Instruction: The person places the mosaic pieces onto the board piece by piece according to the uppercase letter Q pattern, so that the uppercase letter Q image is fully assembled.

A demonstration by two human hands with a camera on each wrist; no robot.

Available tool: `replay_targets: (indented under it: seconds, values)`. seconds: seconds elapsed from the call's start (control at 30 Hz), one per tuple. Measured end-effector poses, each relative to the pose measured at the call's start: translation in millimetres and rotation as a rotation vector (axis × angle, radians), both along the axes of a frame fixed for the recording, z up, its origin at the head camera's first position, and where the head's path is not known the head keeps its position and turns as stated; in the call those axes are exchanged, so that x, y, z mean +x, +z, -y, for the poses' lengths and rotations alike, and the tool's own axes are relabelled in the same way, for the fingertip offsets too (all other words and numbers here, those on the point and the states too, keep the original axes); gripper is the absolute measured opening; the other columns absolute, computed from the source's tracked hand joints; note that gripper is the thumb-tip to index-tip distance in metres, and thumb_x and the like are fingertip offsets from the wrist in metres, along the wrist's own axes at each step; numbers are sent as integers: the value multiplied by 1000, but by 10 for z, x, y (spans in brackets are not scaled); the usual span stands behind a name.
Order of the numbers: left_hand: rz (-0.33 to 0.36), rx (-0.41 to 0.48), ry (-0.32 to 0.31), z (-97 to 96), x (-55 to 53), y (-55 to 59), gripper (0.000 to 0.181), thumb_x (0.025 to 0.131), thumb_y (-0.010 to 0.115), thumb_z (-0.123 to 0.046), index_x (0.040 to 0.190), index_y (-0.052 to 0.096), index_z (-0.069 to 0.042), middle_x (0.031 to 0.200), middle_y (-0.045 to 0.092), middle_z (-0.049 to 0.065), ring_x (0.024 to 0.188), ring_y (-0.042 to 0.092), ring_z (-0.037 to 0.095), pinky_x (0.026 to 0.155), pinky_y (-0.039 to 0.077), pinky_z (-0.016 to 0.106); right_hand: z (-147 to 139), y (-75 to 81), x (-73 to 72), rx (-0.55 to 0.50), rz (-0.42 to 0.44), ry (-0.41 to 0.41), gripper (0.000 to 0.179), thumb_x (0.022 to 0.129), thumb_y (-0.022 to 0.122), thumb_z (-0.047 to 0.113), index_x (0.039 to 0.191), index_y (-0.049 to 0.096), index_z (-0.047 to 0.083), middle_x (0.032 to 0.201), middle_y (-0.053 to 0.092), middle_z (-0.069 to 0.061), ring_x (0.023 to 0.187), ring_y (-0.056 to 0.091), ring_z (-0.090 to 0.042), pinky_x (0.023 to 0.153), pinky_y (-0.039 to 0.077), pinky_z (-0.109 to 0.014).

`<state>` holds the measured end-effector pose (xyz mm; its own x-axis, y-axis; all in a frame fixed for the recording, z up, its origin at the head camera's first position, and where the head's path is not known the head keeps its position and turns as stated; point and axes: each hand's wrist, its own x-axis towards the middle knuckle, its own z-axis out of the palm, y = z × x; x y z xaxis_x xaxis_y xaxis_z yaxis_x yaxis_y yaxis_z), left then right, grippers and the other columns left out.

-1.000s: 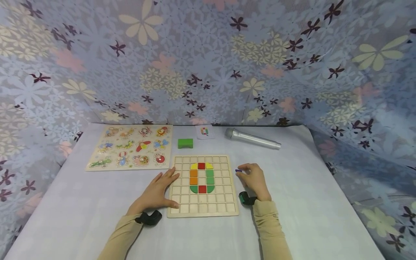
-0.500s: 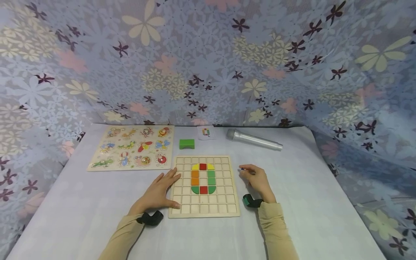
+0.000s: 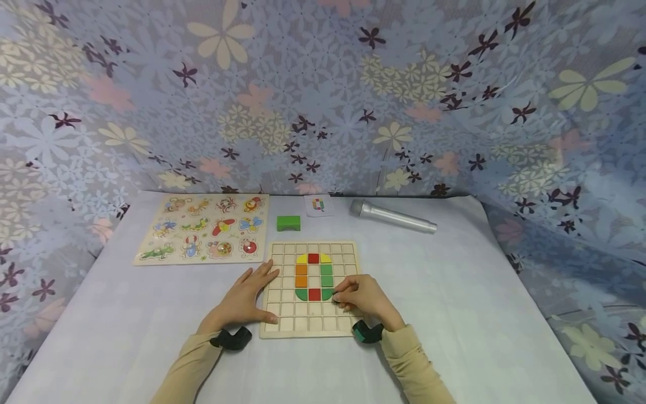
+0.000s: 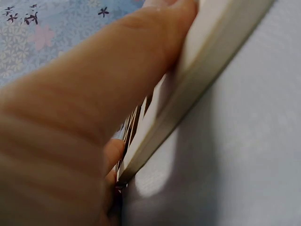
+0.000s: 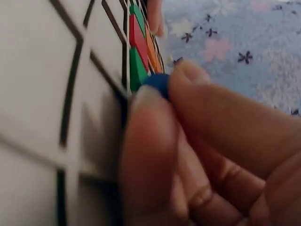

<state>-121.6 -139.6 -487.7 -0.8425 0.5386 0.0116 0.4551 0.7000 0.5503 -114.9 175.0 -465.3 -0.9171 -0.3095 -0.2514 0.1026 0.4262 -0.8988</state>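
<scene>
A pale wooden grid board [image 3: 301,324] lies flat in front of me. Coloured tiles form a ring in its cells: yellow corners at the top, orange squares [image 3: 301,275] on the left, green on the right and at the lower corners, red [image 3: 314,294] at top and bottom. With fingers spread, my left hand [image 3: 242,300] rests on the board's left edge. Thumb and finger of my right hand [image 3: 367,297] pinch a small blue tile [image 5: 158,84] over the board, beside the lower right green tile [image 5: 138,70]. Fingertips hide most of the blue tile.
A wooden insect puzzle board [image 3: 202,230] lies at the back left. Behind the grid board are a green arched block [image 3: 288,223], a card with a tile pattern [image 3: 318,206] and a silver microphone [image 3: 393,216]. A floral cloth [image 3: 323,112] hangs behind the table.
My right hand has moved left and toward me, from beside the board to over its lower right part, keeping the blue tile pinched. The left hand has stayed on the edge.
</scene>
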Motion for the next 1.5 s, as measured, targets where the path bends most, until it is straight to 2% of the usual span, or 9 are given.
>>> replay_targets:
  seconds: [0.17,0.3,0.53,0.77,1.0,1.33,1.5]
  values:
    - [1,1,3,2,-5,-4,108,61,85,-51,147,39,-3,160,24,18,148,24,36,121,15,54,106,6,48,123,-70,77,9,81,77,14,84,72,7,71,70,-1,58,55,-5,53,46,-17]
    - [-3,4,1,3,-11,-10,108,61,85,-51,147,39,-3,160,24,18,148,24,36,120,15,55,166,9,69,189,-128,73,8,79,78,15,80,73,10,70,68,2,59,50,-5,51,38,-16]
    - [-7,5,0,5,-19,-14,108,61,85,-52,147,39,-3,160,24,18,147,24,37,120,15,55,245,43,113,257,-166,26,14,79,79,15,72,68,10,63,60,4,58,49,-8,50,38,-18]
    - [-10,7,1,-1,-16,-9,108,61,85,-52,147,39,-4,159,25,18,147,25,36,120,16,55,266,51,152,334,-190,37,20,82,76,17,67,63,11,59,55,4,54,44,-9,48,34,-20]
    - [-11,7,-2,-15,-20,-6,108,61,85,-52,147,40,-4,159,25,18,147,25,37,120,16,55,289,69,201,460,-249,58,28,85,72,25,63,58,13,57,51,8,50,43,-7,46,32,-20]
    - [-16,6,-1,-9,-36,-31,108,61,85,-52,147,40,-5,160,24,17,147,25,36,120,16,54,308,26,182,498,-271,27,27,86,72,28,66,59,14,59,54,7,52,45,-8,47,33,-20]
    - [-18,4,0,-15,-33,-27,107,61,85,-52,147,40,-5,160,25,18,147,25,36,120,16,55,281,16,164,449,-276,24,26,86,72,27,67,60,14,59,53,8,52,45,-7,45,34,-20]
